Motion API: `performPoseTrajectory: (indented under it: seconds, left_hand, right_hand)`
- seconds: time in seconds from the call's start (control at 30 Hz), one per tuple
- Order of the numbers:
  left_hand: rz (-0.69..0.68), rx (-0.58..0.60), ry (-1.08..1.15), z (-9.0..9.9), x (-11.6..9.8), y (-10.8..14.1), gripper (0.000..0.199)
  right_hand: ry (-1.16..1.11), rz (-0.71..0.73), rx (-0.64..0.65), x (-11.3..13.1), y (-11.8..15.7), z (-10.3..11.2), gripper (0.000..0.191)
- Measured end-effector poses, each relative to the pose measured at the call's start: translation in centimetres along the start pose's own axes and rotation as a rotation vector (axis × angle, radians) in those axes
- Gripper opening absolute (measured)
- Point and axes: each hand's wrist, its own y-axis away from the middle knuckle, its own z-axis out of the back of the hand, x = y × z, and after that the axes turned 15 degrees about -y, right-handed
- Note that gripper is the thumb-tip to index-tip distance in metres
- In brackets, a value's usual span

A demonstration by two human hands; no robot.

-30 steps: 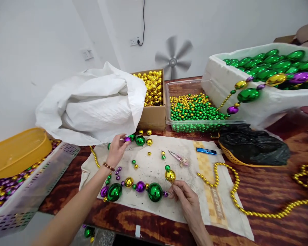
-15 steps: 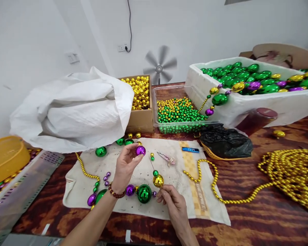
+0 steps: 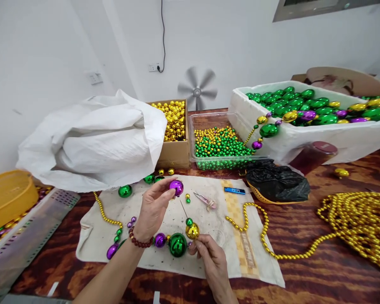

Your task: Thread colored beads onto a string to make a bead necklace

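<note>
A shiny purple bead [image 3: 176, 188] is pinched between the thumb and fingers of my left hand [image 3: 154, 207]. Below and to the right, my right hand [image 3: 211, 255] is closed at the base of a gold bead [image 3: 192, 230]. Above that gold bead sits a small green bead [image 3: 189, 221], and a thin needle [image 3: 183, 207] sticks up out of it toward the purple bead, with a gap between them. A large green bead [image 3: 177, 245] and another purple bead [image 3: 160, 240] lie strung on the cloth [image 3: 205, 219] left of my right hand.
Small scissors [image 3: 205, 200] and a blue cutter [image 3: 234, 191] lie on the cloth. Behind stand a cardboard box [image 3: 174, 154] of gold beads, a clear tub [image 3: 209, 162] and a foam box [image 3: 323, 141]. Gold bead strands [image 3: 357, 228] pile up at right; a white sack [image 3: 95, 143] stands left.
My left hand has brought the purple bead slightly right, nearer the needle tip. The needle now leans further left in my right hand. The camera view has tilted up a little.
</note>
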Motion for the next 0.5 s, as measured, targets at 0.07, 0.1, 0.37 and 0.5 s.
performPoseTrajectory:
  seconds: [0.07, 0.1, 0.37, 0.5]
  left_hand:
    - [0.018, 0.01, 0.021, -0.1, -0.1, 0.1, 0.032]
    - [0.026, 0.013, 0.03, -0.2, 0.0, 0.1, 0.032]
    - [0.045, 0.028, 0.07, -0.3, 0.6, 0.6, 0.031]
    - [0.047, 0.039, 0.058, -0.6, 0.5, 1.1, 0.031]
  right_hand:
    - [-0.006, -0.002, 0.004, -0.1, 0.0, 0.1, 0.029]
    - [-0.009, -0.004, 0.004, -0.1, 0.1, 0.1, 0.029]
    - [-0.055, -0.028, -0.001, 0.2, 0.0, -0.1, 0.029]
    - [-0.091, -0.043, -0.007, 0.1, -0.1, -0.3, 0.028]
